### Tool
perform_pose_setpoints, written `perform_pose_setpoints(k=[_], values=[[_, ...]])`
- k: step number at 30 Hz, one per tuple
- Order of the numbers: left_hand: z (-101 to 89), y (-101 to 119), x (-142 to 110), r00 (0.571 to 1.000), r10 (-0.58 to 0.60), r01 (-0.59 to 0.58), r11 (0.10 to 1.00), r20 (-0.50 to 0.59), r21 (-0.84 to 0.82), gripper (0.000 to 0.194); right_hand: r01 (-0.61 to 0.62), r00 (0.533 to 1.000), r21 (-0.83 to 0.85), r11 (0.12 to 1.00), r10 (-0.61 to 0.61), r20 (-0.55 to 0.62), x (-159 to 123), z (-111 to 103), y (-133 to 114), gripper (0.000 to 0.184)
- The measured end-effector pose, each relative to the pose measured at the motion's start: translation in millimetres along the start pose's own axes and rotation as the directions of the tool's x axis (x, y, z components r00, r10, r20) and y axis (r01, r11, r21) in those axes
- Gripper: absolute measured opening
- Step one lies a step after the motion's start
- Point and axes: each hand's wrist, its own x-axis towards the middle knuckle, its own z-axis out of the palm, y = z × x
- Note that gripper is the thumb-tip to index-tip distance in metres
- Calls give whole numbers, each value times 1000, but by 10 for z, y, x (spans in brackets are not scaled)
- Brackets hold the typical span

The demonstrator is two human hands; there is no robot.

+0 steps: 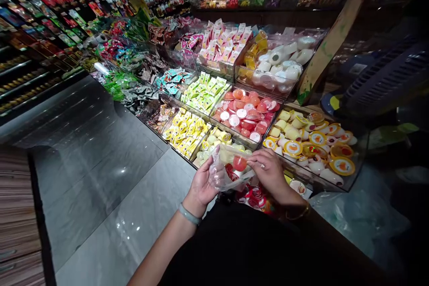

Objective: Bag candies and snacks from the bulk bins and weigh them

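A clear plastic bag (218, 174) is stretched between my two hands in front of the snack bins. My left hand (203, 184) grips its left side, thumb and fingers closed on the film. The fingers of my right hand (268, 167) are pinched on its right edge. A round red jelly cup (239, 163) shows between my hands, close to the right fingertips; whether it is inside the bag or behind the film, I cannot tell. Just beyond the bag is a bin of pale yellow and green jelly cups (217, 138), partly covered by it.
Ahead are clear bins with red jelly cups (241, 114), yellow packets (187, 130), green packets (205, 91) and orange-lidded cups (310, 140). White cups (281, 60) fill a higher bin. A purple slatted object (385, 76) stands at right. Grey tiled floor (134, 187) lies at left.
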Motion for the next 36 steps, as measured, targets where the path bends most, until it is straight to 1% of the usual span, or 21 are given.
perform_pose_setpoints(k=[2, 4, 7, 9, 12, 16, 19, 23, 26, 29, 32, 36], values=[[-10, -6, 2, 1000, -4, 4, 1000, -6, 5, 29, 75, 996, -121, 990, -69, 53, -54, 47, -35, 11], [-11, -8, 0, 1000, -7, 7, 1000, -18, 5, 28, 125, 989, -207, 970, -105, 104, -81, 99, -59, 12], [0, 2, -13, 1000, -1, 1, 1000, -26, 1, 27, 160, 980, -250, 955, -124, 156, -88, 181, -63, 13], [8, 11, -22, 999, 16, -16, 1000, -29, -3, 27, 164, 981, -245, 955, -131, 144, -74, 217, -41, 14], [12, 20, -24, 999, 32, -33, 999, -44, -16, 26, 146, 988, -237, 961, -128, 89, -26, 219, 15, 16], [11, 29, -4, 999, 2, -5, 998, -51, -62, 24, 108, 994, -234, 966, -100, 47, 71, 135, 107, 15], [14, 52, 12, 999, -11, 6, 996, -48, -90, 26, 86, 996, -280, 956, -80, 33, 171, 44, 212, 16], [-5, 74, 22, 999, -32, 29, 993, -21, -114, 30, 27, 1000, -412, 911, -29, 3, 438, -48, 451, 16], [-29, 69, 22, 999, -32, 32, 993, 3, -111, 28, -22, 1000, -497, 867, 11, -23, 766, -67, 667, 17], [-22, 65, 12, 999, -47, 44, 992, -21, -116, 20, -65, 998, -563, 824, 38, -59, 1116, -48, 835, 21], [13, 71, -7, 997, -67, 60, 989, -47, -134, 25, -89, 996, -606, 790, 64, -63, 1369, -1, 926, 22], [17, 80, -36, 996, -61, 53, 990, -60, -132, 22, -88, 996, -657, 749, 85, -36, 1491, 90, 971, 17]])
